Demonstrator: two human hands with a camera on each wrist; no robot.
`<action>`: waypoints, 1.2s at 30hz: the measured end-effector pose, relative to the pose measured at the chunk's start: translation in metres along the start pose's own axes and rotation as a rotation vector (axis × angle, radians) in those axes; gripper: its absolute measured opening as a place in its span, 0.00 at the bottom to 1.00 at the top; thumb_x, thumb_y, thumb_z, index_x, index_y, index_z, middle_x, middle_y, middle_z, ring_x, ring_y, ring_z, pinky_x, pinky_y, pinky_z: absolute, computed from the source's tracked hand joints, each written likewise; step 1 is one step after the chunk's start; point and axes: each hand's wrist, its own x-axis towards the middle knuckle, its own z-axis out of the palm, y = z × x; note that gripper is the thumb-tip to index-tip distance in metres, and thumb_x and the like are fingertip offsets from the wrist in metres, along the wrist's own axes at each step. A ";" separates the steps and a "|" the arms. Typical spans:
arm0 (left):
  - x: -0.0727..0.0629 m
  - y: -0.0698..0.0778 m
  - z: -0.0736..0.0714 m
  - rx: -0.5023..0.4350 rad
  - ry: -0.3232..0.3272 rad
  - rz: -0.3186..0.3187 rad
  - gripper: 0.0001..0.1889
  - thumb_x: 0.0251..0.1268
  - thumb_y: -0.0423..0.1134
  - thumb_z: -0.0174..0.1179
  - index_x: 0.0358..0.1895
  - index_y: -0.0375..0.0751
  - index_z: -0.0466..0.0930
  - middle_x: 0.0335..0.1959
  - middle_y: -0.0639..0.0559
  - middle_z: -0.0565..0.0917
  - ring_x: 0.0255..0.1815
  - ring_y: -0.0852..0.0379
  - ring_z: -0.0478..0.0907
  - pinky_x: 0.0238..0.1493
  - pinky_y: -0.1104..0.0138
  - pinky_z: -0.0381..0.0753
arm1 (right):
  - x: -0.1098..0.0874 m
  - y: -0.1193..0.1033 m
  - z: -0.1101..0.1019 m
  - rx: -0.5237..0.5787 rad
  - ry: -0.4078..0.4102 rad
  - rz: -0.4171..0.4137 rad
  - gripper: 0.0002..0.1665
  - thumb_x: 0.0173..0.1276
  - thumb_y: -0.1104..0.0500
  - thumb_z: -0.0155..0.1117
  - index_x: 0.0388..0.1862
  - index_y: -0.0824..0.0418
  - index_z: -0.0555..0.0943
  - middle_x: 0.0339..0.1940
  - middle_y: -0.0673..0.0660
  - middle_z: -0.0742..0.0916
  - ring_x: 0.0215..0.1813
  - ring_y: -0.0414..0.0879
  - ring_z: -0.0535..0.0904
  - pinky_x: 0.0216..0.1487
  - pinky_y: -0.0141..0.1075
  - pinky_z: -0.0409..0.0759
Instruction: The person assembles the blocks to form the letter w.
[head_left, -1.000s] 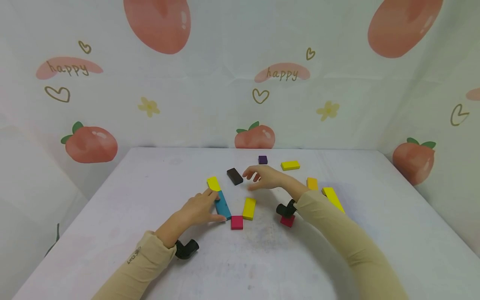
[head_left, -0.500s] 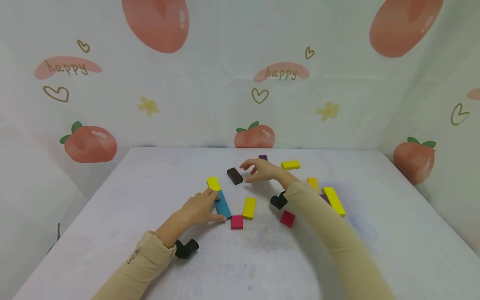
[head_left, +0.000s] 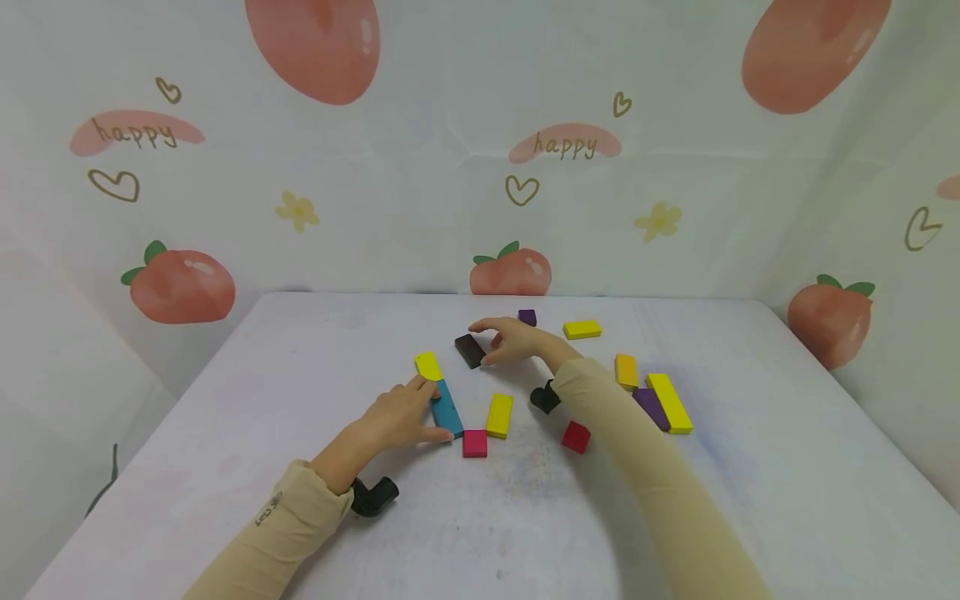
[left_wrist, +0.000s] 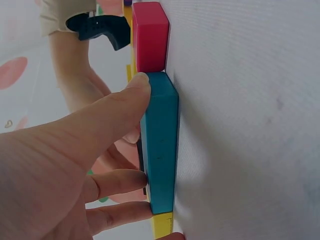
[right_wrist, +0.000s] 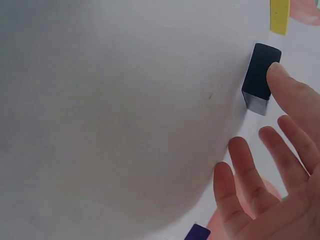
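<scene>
My left hand (head_left: 396,418) rests on a blue block (head_left: 446,413) on the table. In the left wrist view its thumb (left_wrist: 127,102) touches the end beside a red block (left_wrist: 151,37), and straight fingers touch the blue block farther along. A yellow block (head_left: 428,366) adjoins its far end. Over the back middle, my right hand (head_left: 513,342) reaches with parted fingers beside a dark brown block (head_left: 469,351). In the right wrist view the thumb (right_wrist: 285,80) overlaps that dark block's edge, with nothing gripped between the fingers.
Right of the blue block lie a yellow block (head_left: 499,416) and another red block (head_left: 576,437). Farther right are an orange block (head_left: 626,372), a purple block (head_left: 651,408) and a long yellow block (head_left: 670,403). A small purple block (head_left: 527,317) and a yellow block (head_left: 582,330) sit behind.
My right hand has moved left and slightly away from me, closer to the dark brown block. The purple block at the right has come into view. The left hand has stayed in place.
</scene>
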 end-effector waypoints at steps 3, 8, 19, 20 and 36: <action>0.000 0.000 0.000 -0.005 0.001 -0.003 0.35 0.49 0.58 0.67 0.57 0.40 0.70 0.60 0.41 0.71 0.45 0.45 0.72 0.52 0.50 0.75 | 0.002 -0.002 0.000 -0.010 -0.017 0.012 0.38 0.62 0.57 0.65 0.70 0.53 0.62 0.70 0.56 0.69 0.58 0.53 0.73 0.61 0.42 0.74; 0.000 0.000 0.000 -0.004 0.006 0.001 0.35 0.49 0.58 0.67 0.57 0.40 0.70 0.59 0.42 0.72 0.44 0.46 0.72 0.51 0.51 0.76 | 0.003 -0.004 0.001 -0.045 -0.052 0.000 0.37 0.63 0.58 0.62 0.71 0.51 0.61 0.71 0.55 0.68 0.59 0.54 0.71 0.61 0.43 0.73; -0.001 0.001 -0.001 -0.013 -0.006 -0.005 0.35 0.49 0.58 0.67 0.57 0.39 0.70 0.60 0.41 0.71 0.45 0.45 0.72 0.52 0.50 0.75 | 0.005 -0.002 0.005 -0.085 -0.060 -0.025 0.34 0.66 0.59 0.60 0.69 0.52 0.63 0.71 0.56 0.68 0.60 0.54 0.71 0.62 0.43 0.72; -0.001 0.001 -0.002 -0.012 -0.003 -0.001 0.35 0.49 0.58 0.67 0.56 0.39 0.70 0.59 0.41 0.71 0.45 0.46 0.72 0.52 0.50 0.75 | 0.006 -0.002 0.005 -0.084 -0.057 -0.025 0.33 0.65 0.59 0.60 0.69 0.52 0.63 0.70 0.56 0.68 0.60 0.54 0.71 0.62 0.43 0.72; 0.000 -0.002 0.001 -0.017 0.005 -0.003 0.34 0.49 0.58 0.67 0.55 0.40 0.71 0.58 0.42 0.72 0.44 0.46 0.72 0.51 0.51 0.75 | -0.002 0.000 0.002 -0.055 0.004 -0.078 0.35 0.64 0.60 0.62 0.69 0.59 0.62 0.69 0.61 0.69 0.55 0.54 0.74 0.60 0.41 0.74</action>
